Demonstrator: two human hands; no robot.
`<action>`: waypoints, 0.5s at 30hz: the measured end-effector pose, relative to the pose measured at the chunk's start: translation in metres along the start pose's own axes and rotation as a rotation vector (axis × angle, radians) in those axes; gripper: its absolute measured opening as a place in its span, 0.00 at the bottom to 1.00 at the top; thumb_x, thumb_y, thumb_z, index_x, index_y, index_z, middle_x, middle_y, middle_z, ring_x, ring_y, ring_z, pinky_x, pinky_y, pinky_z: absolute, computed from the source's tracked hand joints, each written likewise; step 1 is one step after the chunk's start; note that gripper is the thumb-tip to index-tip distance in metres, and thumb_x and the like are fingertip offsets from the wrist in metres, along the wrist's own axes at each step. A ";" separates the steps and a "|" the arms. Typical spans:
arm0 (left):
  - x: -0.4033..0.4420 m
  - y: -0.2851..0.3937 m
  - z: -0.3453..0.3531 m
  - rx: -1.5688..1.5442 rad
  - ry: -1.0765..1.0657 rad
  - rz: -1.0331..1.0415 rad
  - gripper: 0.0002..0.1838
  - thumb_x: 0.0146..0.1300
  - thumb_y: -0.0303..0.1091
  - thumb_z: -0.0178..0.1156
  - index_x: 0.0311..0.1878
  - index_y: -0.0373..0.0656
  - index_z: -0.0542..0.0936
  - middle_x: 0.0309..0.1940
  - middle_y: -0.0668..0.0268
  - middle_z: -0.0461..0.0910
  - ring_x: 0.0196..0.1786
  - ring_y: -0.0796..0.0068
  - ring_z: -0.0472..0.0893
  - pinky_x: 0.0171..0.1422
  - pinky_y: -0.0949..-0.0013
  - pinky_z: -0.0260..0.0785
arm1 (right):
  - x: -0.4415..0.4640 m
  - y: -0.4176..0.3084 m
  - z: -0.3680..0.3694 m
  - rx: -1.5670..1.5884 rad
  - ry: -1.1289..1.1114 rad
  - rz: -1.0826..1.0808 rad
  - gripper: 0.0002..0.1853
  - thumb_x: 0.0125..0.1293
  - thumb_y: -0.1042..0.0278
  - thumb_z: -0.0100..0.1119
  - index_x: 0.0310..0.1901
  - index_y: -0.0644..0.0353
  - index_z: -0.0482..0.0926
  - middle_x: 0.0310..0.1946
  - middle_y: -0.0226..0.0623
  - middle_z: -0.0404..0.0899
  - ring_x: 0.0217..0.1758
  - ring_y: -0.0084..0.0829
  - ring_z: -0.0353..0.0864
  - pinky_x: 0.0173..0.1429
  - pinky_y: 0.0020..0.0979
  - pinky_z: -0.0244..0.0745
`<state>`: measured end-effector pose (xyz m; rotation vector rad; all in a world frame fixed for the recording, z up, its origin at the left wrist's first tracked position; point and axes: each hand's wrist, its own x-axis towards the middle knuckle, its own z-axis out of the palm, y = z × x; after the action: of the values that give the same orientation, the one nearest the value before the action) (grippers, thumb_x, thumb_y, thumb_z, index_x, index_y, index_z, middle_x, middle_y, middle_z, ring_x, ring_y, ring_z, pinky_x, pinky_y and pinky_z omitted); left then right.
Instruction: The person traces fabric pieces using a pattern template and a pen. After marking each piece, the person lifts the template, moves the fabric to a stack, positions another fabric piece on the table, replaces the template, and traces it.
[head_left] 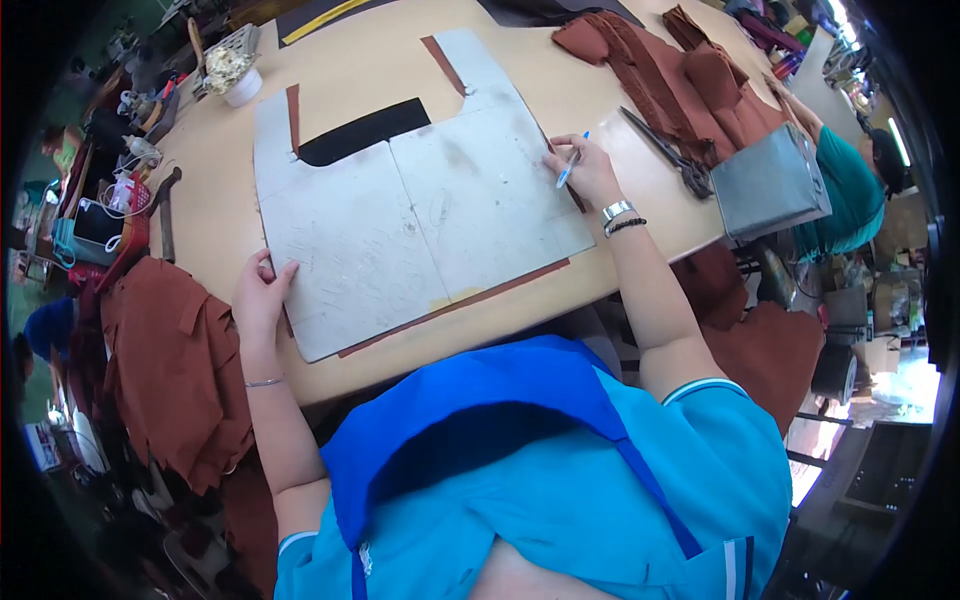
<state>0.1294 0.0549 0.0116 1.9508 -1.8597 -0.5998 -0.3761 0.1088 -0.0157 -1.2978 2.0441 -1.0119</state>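
A large grey pattern board (pixel 470 185) with two upper arms lies on the table, with scribbles and a thin line on its face. Strips of reddish-brown leather (pixel 515 284) show from under its edges. My left hand (pixel 264 292) holds the board's lower left edge between thumb and fingers. At the opposite edge, my right hand (pixel 592 174) grips a light blue pen (pixel 568 172) and rests against the board. A black piece (pixel 370 134) shows in the gap between the board's arms.
Large scissors (pixel 690 177) lie beside a metal block (pixel 770 185) at right. Brown leather (pixel 690 90) is heaped behind them, and more leather (pixel 175 350) hangs at left. A hammer (pixel 168 215) and a white pot (pixel 238 85) stand left. A person in green (pixel 845 190) is at right.
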 end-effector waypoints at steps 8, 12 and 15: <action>0.018 -0.049 0.024 -0.328 -0.008 0.108 0.33 0.56 0.39 0.74 0.63 0.35 0.75 0.25 0.76 0.70 0.28 0.84 0.69 0.34 0.77 0.66 | -0.004 0.010 -0.001 0.238 0.015 0.005 0.22 0.60 0.68 0.71 0.54 0.65 0.79 0.34 0.33 0.84 0.34 0.20 0.81 0.39 0.23 0.76; 0.008 -0.032 0.013 -0.283 -0.011 0.062 0.34 0.55 0.41 0.74 0.63 0.36 0.76 0.26 0.75 0.70 0.29 0.83 0.70 0.34 0.77 0.66 | 0.006 0.032 0.005 0.287 0.023 -0.038 0.24 0.57 0.71 0.72 0.55 0.66 0.78 0.35 0.32 0.84 0.34 0.21 0.80 0.40 0.23 0.75; 0.011 -0.039 0.014 -0.326 -0.043 0.044 0.36 0.53 0.45 0.75 0.63 0.38 0.76 0.26 0.74 0.71 0.29 0.82 0.70 0.34 0.75 0.67 | 0.000 0.017 0.002 0.218 0.012 -0.047 0.24 0.58 0.72 0.72 0.55 0.67 0.78 0.35 0.31 0.83 0.34 0.20 0.79 0.39 0.22 0.75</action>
<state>0.1551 0.0463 -0.0215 1.6934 -1.6988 -0.8761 -0.3834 0.1131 -0.0301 -1.2323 1.8601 -1.2281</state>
